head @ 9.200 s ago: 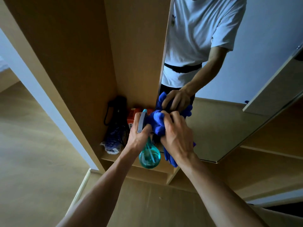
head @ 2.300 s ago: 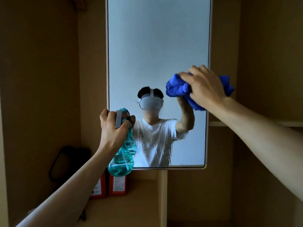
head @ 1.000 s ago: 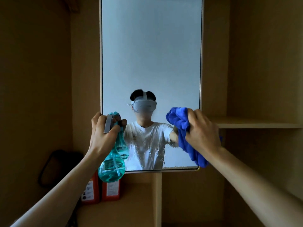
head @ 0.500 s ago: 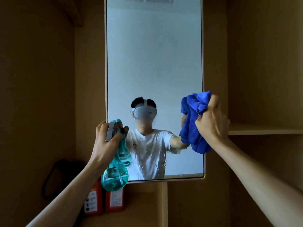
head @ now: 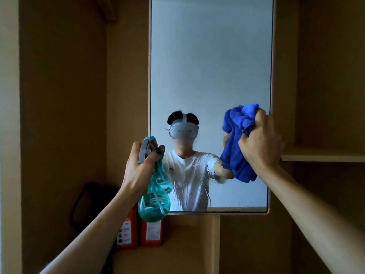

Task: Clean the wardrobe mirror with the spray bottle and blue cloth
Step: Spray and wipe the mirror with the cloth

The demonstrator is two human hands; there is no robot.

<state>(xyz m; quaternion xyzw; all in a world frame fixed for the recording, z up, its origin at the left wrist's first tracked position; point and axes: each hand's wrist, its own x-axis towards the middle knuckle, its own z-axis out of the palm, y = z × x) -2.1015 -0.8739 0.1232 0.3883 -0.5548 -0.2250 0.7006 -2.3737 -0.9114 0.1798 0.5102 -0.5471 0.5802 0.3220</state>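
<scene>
The tall wardrobe mirror (head: pixel 211 66) hangs straight ahead between wooden panels, with wet streaks on its lower part. My right hand (head: pixel 260 143) grips the bunched blue cloth (head: pixel 237 143) and presses it against the mirror's right side near the edge. My left hand (head: pixel 141 165) holds the teal spray bottle (head: pixel 155 196) by its grey trigger head, at the mirror's lower left corner. The bottle hangs down with liquid in its round body.
Two red boxes (head: pixel 138 232) stand on the lower shelf (head: pixel 177 260) under the bottle. A dark bag (head: pixel 88 204) sits in the left corner. A wooden shelf (head: pixel 322 157) juts out on the right. A vertical divider (head: pixel 215 242) stands below the mirror.
My right hand has carried the cloth up the mirror's right side from near the bottom edge. My left hand keeps the bottle in about the same place.
</scene>
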